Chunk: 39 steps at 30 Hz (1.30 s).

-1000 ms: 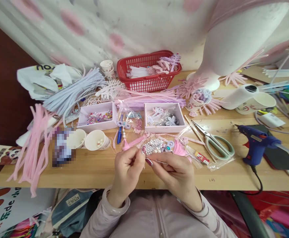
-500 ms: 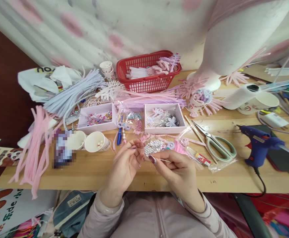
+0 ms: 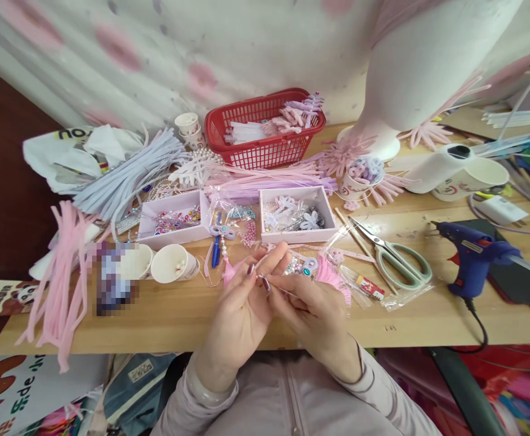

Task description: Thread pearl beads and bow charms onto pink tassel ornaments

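My left hand (image 3: 241, 312) is closed, palm partly turned up, its thumb and fingertips pinching something small and pale that I cannot make out. Against those fingertips, my right hand (image 3: 312, 306) pinches a thin white cord (image 3: 288, 293), which runs back under its fingers. Just beyond the hands lies a bag of pearl beads (image 3: 294, 264), mostly hidden by them. Beside it are a lilac bow charm with a teal gem (image 3: 309, 266) and a pink tassel (image 3: 332, 275). A second bow charm with a string of beads (image 3: 222, 232) lies left of the hands.
Behind stand a box of colourful gem pieces (image 3: 174, 221), a box of flower parts (image 3: 297, 215) and a red basket (image 3: 265, 145). Paper cups (image 3: 174, 264) are at left, near pink chenille stems (image 3: 60, 278). Scissors (image 3: 398, 263) and a blue glue gun (image 3: 471, 257) lie at right.
My hands have come together, the right fingertips now meeting the left ones in front of the pearl bag. The view has shifted slightly.
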Each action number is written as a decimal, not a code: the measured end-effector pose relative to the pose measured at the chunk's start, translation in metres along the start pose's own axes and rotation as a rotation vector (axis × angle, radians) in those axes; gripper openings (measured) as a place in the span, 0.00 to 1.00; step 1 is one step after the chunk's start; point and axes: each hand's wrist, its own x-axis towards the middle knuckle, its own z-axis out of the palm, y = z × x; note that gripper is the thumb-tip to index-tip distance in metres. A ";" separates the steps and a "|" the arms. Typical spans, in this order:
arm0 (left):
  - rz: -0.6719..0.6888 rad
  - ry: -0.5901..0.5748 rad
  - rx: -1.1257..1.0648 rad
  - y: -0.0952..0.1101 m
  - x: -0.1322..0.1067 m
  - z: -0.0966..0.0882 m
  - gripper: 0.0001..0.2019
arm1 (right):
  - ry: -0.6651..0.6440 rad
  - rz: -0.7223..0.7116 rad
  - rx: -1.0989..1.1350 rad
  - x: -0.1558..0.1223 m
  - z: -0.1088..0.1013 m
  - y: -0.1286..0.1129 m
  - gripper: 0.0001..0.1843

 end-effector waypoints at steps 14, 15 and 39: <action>-0.126 0.060 -0.098 0.003 -0.003 0.013 0.24 | -0.009 -0.108 -0.130 0.001 -0.002 -0.002 0.10; -0.125 0.063 -0.097 0.003 -0.003 0.014 0.25 | -0.010 -0.113 -0.136 0.001 -0.002 -0.003 0.10; -0.099 0.009 -0.092 -0.003 -0.007 0.012 0.16 | -0.004 -0.122 -0.159 0.000 -0.004 -0.006 0.08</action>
